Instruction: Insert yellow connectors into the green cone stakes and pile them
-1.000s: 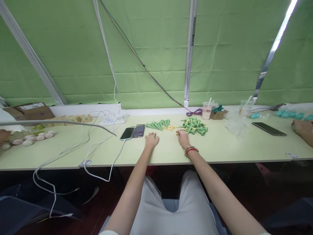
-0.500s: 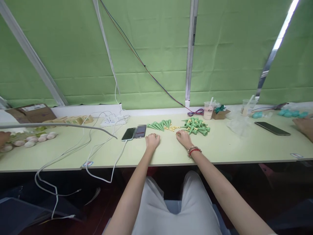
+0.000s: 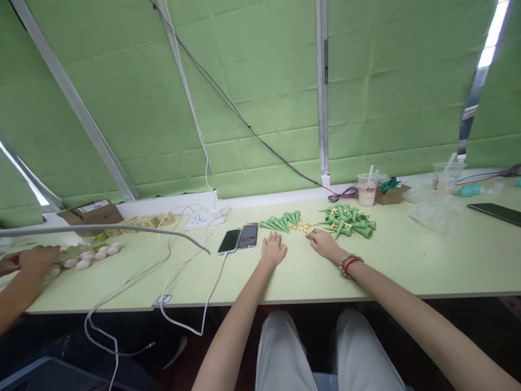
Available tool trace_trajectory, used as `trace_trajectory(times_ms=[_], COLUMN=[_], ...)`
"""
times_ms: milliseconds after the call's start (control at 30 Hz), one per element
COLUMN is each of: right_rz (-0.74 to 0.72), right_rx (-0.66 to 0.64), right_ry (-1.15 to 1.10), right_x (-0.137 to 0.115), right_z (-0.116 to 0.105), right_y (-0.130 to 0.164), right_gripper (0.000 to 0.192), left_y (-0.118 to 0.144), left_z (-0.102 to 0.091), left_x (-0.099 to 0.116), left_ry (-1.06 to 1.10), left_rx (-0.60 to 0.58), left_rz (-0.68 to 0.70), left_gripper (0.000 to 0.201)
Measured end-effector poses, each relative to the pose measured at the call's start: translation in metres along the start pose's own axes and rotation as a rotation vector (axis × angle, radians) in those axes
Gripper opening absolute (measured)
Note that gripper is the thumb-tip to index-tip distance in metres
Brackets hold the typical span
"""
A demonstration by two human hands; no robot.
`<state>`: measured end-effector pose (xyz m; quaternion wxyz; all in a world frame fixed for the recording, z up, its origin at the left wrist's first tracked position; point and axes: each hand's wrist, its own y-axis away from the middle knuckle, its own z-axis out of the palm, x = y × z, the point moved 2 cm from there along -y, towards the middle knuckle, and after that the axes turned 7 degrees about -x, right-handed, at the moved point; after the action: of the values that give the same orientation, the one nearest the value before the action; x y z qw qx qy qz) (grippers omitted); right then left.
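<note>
My left hand (image 3: 274, 248) rests on the table with its fingers stretched forward, just below a neat row of green cones (image 3: 280, 221). Nothing shows in it. The fingertips of my right hand (image 3: 324, 243) touch the near edge of a small scatter of tiny yellow pieces (image 3: 303, 227); its fingers are extended, and I make out no piece held between them. Beyond that hand lies a loose heap of green cones (image 3: 349, 221), with some yellow bits among them. The pieces are too small to tell their exact kind.
Two phones (image 3: 228, 242) lie left of my left hand, one on a white cable (image 3: 214, 290). Behind stand a power strip (image 3: 205, 218), a drink cup (image 3: 367, 190) and a small cardboard box (image 3: 389, 194). Another person's hands (image 3: 35, 259) work by pale round pieces (image 3: 95, 255) at left.
The view has turned left and tilted up. My left hand's fingers have straightened out from a curled shape. My right hand's fingers have stretched toward the yellow pieces.
</note>
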<state>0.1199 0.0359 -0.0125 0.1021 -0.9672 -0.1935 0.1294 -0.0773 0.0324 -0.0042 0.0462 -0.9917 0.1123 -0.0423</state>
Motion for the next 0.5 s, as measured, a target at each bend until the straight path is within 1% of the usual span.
trace_trajectory(times_ms=[133, 233, 300, 400, 433, 500], right_rz=[0.057, 0.126, 0.174, 0.225, 0.235, 0.247], right_rx=[0.013, 0.027, 0.042, 0.066, 0.071, 0.074], right_ry=[0.061, 0.088, 0.093, 0.076, 0.065, 0.039], right_x=[-0.008, -0.012, -0.012, -0.007, -0.005, 0.0], right_z=[-0.001, 0.001, 0.003, 0.007, 0.008, 0.008], right_y=[-0.018, -0.036, -0.046, -0.056, -0.057, -0.057], right_gripper=[0.027, 0.027, 0.027, 0.027, 0.027, 0.027], left_y=[-0.015, -0.031, -0.043, -0.059, -0.064, -0.07], left_z=[0.0, 0.002, 0.004, 0.007, 0.007, 0.008], left_x=[-0.006, -0.004, 0.002, 0.013, 0.015, 0.016], left_ry=[-0.068, -0.127, -0.17, -0.222, -0.226, -0.211], left_rx=[0.066, 0.143, 0.191, 0.24, 0.252, 0.265], left_rz=[-0.091, -0.172, -0.153, -0.032, -0.016, -0.052], left_gripper=[0.056, 0.055, 0.056, 0.06, 0.06, 0.055])
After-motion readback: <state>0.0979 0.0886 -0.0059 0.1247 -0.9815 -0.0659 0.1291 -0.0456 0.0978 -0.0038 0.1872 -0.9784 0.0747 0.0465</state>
